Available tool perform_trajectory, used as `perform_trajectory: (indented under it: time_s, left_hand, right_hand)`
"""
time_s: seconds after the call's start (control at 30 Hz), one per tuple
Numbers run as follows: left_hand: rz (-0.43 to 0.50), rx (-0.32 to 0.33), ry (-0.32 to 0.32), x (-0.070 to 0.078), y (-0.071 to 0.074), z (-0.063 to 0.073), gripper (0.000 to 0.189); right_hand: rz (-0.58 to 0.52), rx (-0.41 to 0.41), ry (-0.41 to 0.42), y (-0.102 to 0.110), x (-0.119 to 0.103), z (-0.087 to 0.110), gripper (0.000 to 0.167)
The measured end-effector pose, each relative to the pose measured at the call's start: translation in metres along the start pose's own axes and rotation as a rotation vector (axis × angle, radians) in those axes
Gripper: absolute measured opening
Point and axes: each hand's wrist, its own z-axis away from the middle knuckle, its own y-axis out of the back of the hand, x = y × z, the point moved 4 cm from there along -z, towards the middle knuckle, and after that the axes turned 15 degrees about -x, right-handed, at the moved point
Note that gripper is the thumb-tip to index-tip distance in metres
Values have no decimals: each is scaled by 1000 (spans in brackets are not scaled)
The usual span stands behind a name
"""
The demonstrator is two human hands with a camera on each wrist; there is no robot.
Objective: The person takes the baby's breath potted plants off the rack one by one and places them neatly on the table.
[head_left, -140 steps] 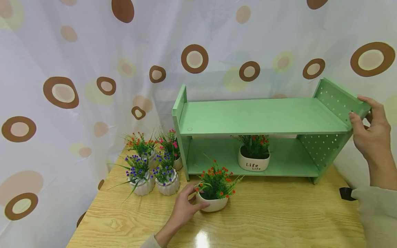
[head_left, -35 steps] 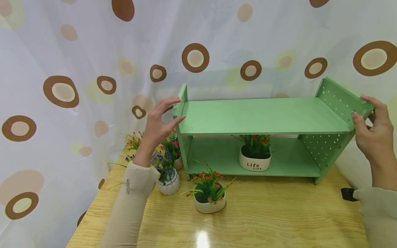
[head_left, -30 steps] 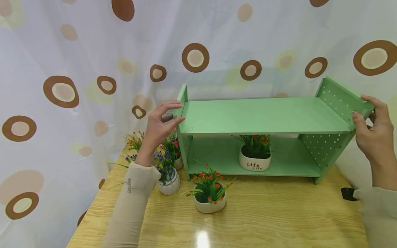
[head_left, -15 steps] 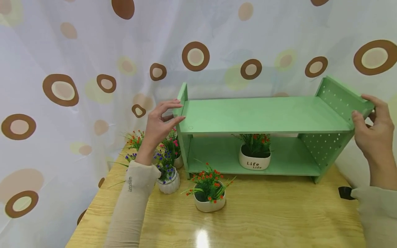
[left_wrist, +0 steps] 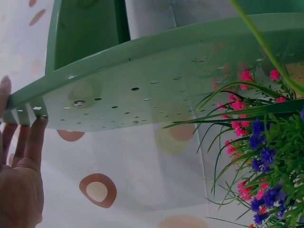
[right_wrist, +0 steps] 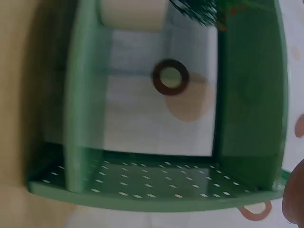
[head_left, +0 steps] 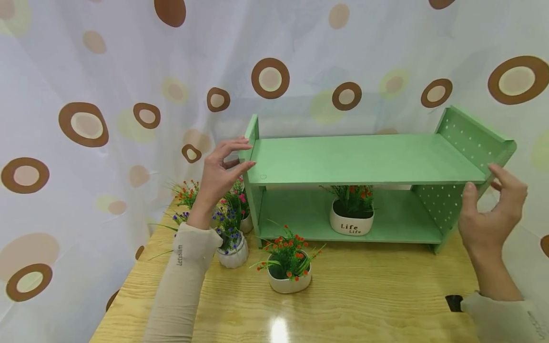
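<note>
A two-tier green shelf point(head_left: 364, 159) with perforated side panels stands on the wooden table. My left hand point(head_left: 218, 169) holds the front top of its left panel between thumb and fingers; in the left wrist view the fingers point(left_wrist: 35, 142) reach round that panel point(left_wrist: 137, 104). Off the right panel, my right hand point(head_left: 493, 214) hangs just in front with thumb and fingers spread. In the right wrist view a blurred fingertip point(right_wrist: 294, 194) shows at the edge. A white "Life" pot point(head_left: 351, 224) with red flowers sits on the lower tier. Another red-flowered pot point(head_left: 289, 283) stands before the shelf.
Left of the shelf are potted plants with blue flowers point(head_left: 229, 231), pink flowers point(head_left: 242, 197) and red flowers point(head_left: 186, 193), partly behind my left arm. A dotted curtain point(head_left: 300, 43) hangs behind the table point(head_left: 369, 295). Something small and black point(head_left: 453, 303) shows by the right sleeve.
My left hand let go of the front pot and moved up to the shelf's left panel, holding it since. My right hand has just released the right panel and moved down and left.
</note>
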Motion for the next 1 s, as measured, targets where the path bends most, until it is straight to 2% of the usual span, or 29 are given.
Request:
perform_trajectory:
  time_s: [0.07, 0.17, 0.3, 0.43, 0.53, 0.6, 0.77, 0.83, 1.0]
  left_hand:
    - [4, 2, -7, 0, 0, 0, 36]
    - [6, 2, -16, 0, 0, 1, 35]
    - [7, -2, -17, -1, -1, 1, 35]
    - [6, 6, -5, -1, -1, 0, 36]
    - [6, 8, 3, -1, -1, -1, 36]
    - [10, 7, 5, -1, -1, -1, 36]
    - [27, 9, -15, -1, 1, 0, 35]
    - [32, 10, -22, 3, 0, 0, 35]
    - [40, 8, -38, 2, 0, 0, 34]
  right_hand:
    - [-68, -33, -4, -9, 1, 14, 38]
    - [-122, -170, -18, -27, 19, 33, 31]
    - [-107, -428, -47, -56, 44, 56, 35]
    - [-86, -725, -96, -88, 50, 72, 37]
    - [-110, -882, -141, -108, 52, 78, 42]
    - [-129, -941, -173, -117, 54, 80, 46]
    - [-137, -1019, -247, -130, 62, 82, 60]
    - [-153, -1038, -269, -132, 64, 82, 64]
    - [-203, -1051, -314, -132, 66, 83, 67]
